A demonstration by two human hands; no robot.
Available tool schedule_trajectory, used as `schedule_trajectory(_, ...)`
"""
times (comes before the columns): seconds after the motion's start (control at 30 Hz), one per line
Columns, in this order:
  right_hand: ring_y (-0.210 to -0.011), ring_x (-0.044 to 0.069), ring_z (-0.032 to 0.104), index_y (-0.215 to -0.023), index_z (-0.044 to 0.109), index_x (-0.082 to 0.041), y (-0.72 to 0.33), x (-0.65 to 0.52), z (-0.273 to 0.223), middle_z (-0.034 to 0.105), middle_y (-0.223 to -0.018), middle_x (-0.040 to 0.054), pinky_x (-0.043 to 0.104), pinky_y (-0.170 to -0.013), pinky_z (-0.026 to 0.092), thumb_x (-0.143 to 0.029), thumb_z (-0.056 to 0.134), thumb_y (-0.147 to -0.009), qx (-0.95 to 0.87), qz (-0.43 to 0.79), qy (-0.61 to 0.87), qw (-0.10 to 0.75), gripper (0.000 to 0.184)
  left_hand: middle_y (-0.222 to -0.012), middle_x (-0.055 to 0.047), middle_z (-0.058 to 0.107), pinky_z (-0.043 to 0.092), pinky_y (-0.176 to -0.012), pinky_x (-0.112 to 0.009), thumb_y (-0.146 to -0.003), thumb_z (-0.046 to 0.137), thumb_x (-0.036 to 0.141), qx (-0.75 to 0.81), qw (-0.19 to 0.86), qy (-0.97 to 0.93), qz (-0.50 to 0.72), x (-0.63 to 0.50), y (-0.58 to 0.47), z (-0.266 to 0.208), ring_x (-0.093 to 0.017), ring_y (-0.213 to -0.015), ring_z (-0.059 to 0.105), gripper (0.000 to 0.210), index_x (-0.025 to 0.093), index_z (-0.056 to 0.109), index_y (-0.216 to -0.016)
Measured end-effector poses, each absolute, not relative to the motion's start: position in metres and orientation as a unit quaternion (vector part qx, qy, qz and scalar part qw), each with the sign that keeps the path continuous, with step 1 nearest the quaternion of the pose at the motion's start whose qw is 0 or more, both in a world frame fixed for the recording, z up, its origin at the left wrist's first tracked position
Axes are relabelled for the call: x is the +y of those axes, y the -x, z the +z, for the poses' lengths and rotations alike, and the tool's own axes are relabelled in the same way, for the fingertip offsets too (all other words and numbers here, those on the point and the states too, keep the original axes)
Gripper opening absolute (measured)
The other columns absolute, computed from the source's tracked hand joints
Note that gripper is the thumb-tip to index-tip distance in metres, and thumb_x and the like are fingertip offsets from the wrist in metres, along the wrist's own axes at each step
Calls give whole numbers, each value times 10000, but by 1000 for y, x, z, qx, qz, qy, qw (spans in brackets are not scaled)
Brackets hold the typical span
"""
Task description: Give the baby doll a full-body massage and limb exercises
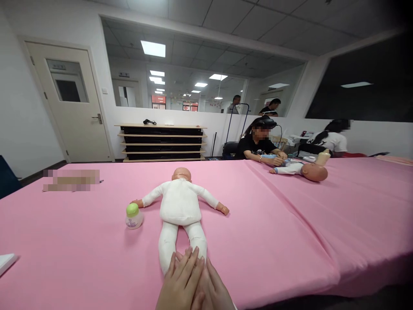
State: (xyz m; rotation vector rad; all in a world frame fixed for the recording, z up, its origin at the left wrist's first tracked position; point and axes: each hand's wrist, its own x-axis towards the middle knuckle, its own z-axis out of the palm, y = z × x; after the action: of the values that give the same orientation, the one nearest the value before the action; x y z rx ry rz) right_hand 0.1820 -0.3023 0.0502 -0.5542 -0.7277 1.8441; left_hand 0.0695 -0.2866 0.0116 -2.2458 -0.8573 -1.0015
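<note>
My left hand (181,280) and my right hand (218,287) meet at the bottom centre, in front of a baby doll's legs. The left fingers lie stretched out across the right palm, and the right fingers are straight too. Nothing shows between them, though the touching surfaces are hidden. The baby doll (180,201) lies on the pink cloth with arms spread, its white body towards me and its head at the far end. My hands hide its feet. Beside its hand on the left stands a small clear jar (134,221) with a green lid.
The pink-covered table (258,241) has a raised fold on the right. Farther right, a person (260,140) handles another doll (314,172) near a pale bottle (323,157). A white object (6,262) sits at the left edge. Shelving (163,142) stands behind.
</note>
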Motion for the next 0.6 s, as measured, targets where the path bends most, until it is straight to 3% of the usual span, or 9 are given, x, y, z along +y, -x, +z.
schedule_trajectory(0.1,-1232,174,409,-1167,556,-182,-193,-293,61,553,-1202,95,337,-1027,338,-652,421,-745,-456,712,273,459,646,-1256,-82,534,322,-1025,-342,-876,386,307,-290,239,843,-386,-273,-68,31,-197,-1265,366,441,115,456,-1268)
schedule_trajectory(0.2,-1252,177,384,-1228,496,-191,-208,-279,86,492,-1280,89,350,-1063,283,-514,460,-810,-601,614,307,409,529,-1249,-108,536,379,-997,-294,-867,390,191,-248,199,861,-397,-257,-60,58,-177,-1286,335,469,82,364,-1322)
schedule_trajectory(0.37,-1172,197,472,-1235,469,-171,-223,-228,123,531,-1235,106,379,-1012,355,-308,403,-872,-834,317,337,300,394,-1346,-76,436,354,-1034,-355,-844,359,105,-229,144,899,-343,-218,-41,93,-175,-1296,318,510,150,313,-1351)
schedule_trajectory(0.47,-1081,182,534,-1174,513,-145,-221,-180,130,592,-1135,97,359,-961,413,-225,358,-871,-869,215,332,298,349,-1380,-62,389,325,-1055,-398,-849,341,83,-278,105,893,-339,-186,-39,96,-168,-1305,300,528,182,279,-1364)
schedule_trajectory(0.6,-1145,194,492,-1202,503,-108,-209,-120,121,568,-1185,109,359,-1023,357,-161,395,-829,-877,142,330,319,391,-1409,-76,338,306,-1064,-430,-856,342,107,-345,53,856,-381,-141,-45,81,-178,-1319,269,493,180,323,-1343)
